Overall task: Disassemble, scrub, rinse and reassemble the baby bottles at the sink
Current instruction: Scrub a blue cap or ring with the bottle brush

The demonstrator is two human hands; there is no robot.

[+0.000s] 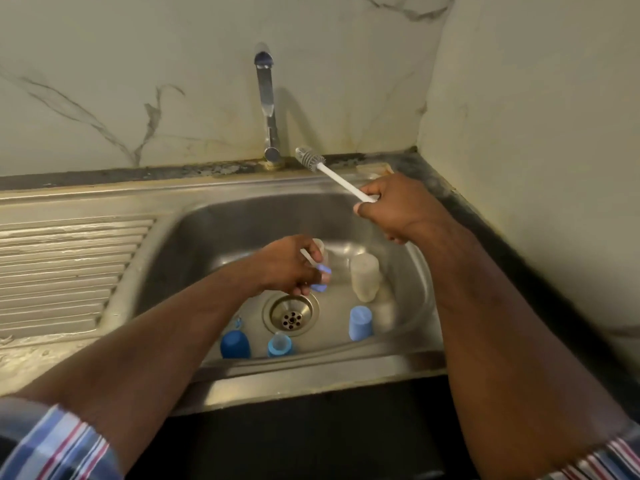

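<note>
I see the big steel sink [194, 233] in the middle. My right hand [398, 209], upper right, grips the long brush [332, 174]. My left hand [287, 265], middle, holds a clear bottle [320, 247] (blurry). Other parts lie lower down. I think scrubbing comes next: brush goes inside the bottle.

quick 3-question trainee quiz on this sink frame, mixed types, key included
1. True or false: the right hand holds the bottle brush by its white handle.
2. How many blue pieces lie loose in the sink basin near the drain? A) one B) three C) five
3. Fill in: the faucet shows no ____ running.

Key: 1 true; 2 B; 3 water. The left hand holds a small part; what it is, is unclear.
</note>
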